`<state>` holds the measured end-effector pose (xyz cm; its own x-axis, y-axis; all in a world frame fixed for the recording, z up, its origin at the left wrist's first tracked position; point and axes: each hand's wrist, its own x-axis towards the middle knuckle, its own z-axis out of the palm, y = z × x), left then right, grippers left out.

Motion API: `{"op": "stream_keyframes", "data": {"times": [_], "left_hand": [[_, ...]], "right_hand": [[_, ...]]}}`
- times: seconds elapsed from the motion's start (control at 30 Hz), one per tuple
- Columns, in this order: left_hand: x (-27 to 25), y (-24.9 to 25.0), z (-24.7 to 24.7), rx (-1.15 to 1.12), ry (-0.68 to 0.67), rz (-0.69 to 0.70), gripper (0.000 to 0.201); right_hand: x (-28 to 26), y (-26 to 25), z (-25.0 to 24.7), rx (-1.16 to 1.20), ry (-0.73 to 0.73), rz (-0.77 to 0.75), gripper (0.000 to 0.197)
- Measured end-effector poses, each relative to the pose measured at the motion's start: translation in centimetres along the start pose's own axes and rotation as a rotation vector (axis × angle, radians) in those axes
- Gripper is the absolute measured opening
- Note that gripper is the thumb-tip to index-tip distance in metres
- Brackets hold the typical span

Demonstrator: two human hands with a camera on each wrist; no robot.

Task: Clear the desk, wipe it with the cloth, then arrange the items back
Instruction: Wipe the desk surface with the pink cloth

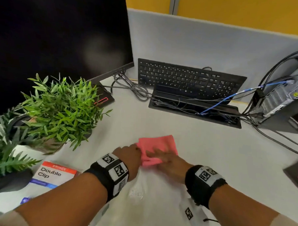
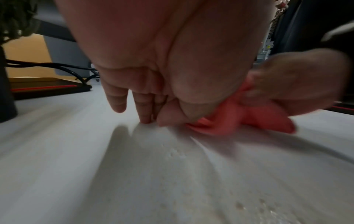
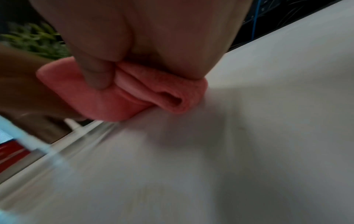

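- Nearest on the left lies one flat white box with a red top band, printed "Double Clip", on the pale white desk top.
- Both hands meet at one pink folded cloth in the middle of the desk, lying flat; its long axis runs from near-left to far-right, the far corner pointing away to the right.
- The cloth looks soft and doubled over, with rolled layers open at its near edge in the right wrist view.
- The right hand lies on the cloth, fingers stretched flat, thumb pressing the fold.
- The left hand has the cloth's left edge nipped under its thumb; the other fingertips point down to the desk.
- Left of the hands stand two green leafy potted plants.
- Farther back: one black monitor at left, one black keyboard propped against the grey partition, one computer tower at right.
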<state>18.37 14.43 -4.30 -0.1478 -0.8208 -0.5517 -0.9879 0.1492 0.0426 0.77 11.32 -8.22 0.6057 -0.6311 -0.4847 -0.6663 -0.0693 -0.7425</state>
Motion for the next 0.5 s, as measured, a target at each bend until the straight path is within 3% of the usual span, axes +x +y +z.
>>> {"op": "stream_keyframes", "data": {"times": [0.1,0.17,0.23,0.33,0.4,0.43,0.5], "left_hand": [[0.3,-0.9,0.0,0.016,-0.043,-0.003,0.067],[0.3,-0.8,-0.1,0.036,-0.066,-0.013,0.068],[0.5,-0.8,0.0,0.021,-0.056,-0.020,0.069],[0.6,-1.0,0.1,0.013,-0.080,-0.024,0.072],[0.6,-1.0,-0.2,0.013,-0.112,-0.042,0.071],[0.6,-1.0,-0.3,0.019,-0.117,-0.062,0.070],[0.7,-1.4,-0.6,0.043,-0.119,-0.113,0.063]], "right_hand": [[-4.8,1.4,0.6,0.033,-0.188,0.000,0.035],[-7.9,1.8,-1.7,0.224,-0.186,0.042,0.025],[-10.3,2.4,-5.4,0.457,-0.048,0.094,0.027],[-10.3,2.4,-11.0,0.626,0.381,0.122,0.049],[-7.4,1.5,-13.2,0.686,0.612,0.145,0.026],[-5.5,0.9,-13.7,0.651,0.675,0.167,0.019],[-0.7,-0.5,-12.6,0.473,0.613,0.194,0.030]]}}
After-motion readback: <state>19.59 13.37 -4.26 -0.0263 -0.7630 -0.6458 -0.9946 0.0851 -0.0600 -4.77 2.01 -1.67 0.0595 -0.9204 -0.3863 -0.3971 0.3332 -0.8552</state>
